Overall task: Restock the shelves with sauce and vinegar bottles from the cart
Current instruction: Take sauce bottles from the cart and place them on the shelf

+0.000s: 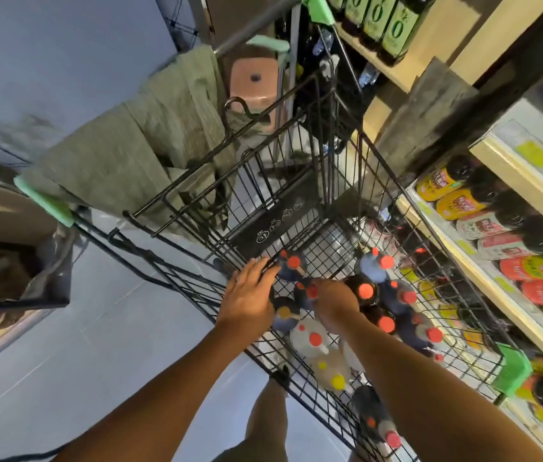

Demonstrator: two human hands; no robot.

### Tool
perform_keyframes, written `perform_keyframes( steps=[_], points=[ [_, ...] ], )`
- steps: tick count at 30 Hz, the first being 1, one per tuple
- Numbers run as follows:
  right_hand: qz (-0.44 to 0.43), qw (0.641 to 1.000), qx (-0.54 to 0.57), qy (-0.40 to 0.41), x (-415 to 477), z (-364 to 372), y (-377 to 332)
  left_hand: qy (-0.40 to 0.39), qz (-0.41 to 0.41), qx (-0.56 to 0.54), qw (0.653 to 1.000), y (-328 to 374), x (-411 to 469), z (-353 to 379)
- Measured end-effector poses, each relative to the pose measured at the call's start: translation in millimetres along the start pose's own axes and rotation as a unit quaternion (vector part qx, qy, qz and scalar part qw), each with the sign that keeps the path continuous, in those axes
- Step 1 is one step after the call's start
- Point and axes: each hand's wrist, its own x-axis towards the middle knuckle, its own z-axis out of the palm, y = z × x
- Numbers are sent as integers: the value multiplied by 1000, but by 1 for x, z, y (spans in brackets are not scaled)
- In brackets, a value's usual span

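Restocking, pick-up stage. The bottle (308, 293) being taken is dark with a red cap and stands upright near the left wall of the cart (273, 225). The right hand (333, 305) reaches down on it from above. Its fingers curl over the neck, the one part that stands clear of the neighbours. The left hand (250, 295) lies over the cart's left rim with fingers nearly straight, holding nothing. It probably steadies the cart against the lift.

The other bottles (365, 290) stand upright and close together across the basket floor: dark ones with red caps to the right, clear ones (315, 340) with red or yellow caps nearer the person. Standing them cap-up leaves every neck reachable from above.

Room for moving: packed shoulders leave no space to tilt the bottle sideways, so a straight lift looks the safest path. It must clear the wire wall on the right before crossing to the shelves (483, 265), which run just beside that wall. Their stock (463, 198) lies in rows with labels outward, and a free slot cannot be made out. A cloth (130, 155) hangs over the cart's far end. Open floor (80, 345) lies to the left.
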Motion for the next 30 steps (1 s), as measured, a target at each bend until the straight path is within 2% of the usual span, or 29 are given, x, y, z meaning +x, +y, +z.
perform_keyframes(
  steps=[4, 15, 19, 21, 22, 23, 25, 30],
  points=[
    [6, 999, -24, 22, 9, 8, -1, 33, -1, -54, 998, -7, -1, 4],
    [-63, 996, 12, 64, -13, -27, 9, -5, -48, -172, 984, -8, 0, -11],
    [-106, 989, 63, 76, -33, -69, 14, -5, -79, -281, 957, 8, 1, -31],
    [-125, 983, 100, 90, -45, -98, 15, -47, -106, -376, 920, 17, 0, -49],
    [-140, 979, 109, 98, -52, -114, 16, -64, -101, -392, 912, 20, -1, -55],
    [-153, 977, 114, 100, -60, -131, 15, -61, -80, -377, 921, 22, -1, -59],
    [-170, 973, 124, 97, -73, -162, 13, -66, -62, -426, 900, 29, -3, -68],
    [-221, 954, 175, 97, -94, -217, 3, -77, -68, -469, 877, 66, -1, -85]
  ],
)
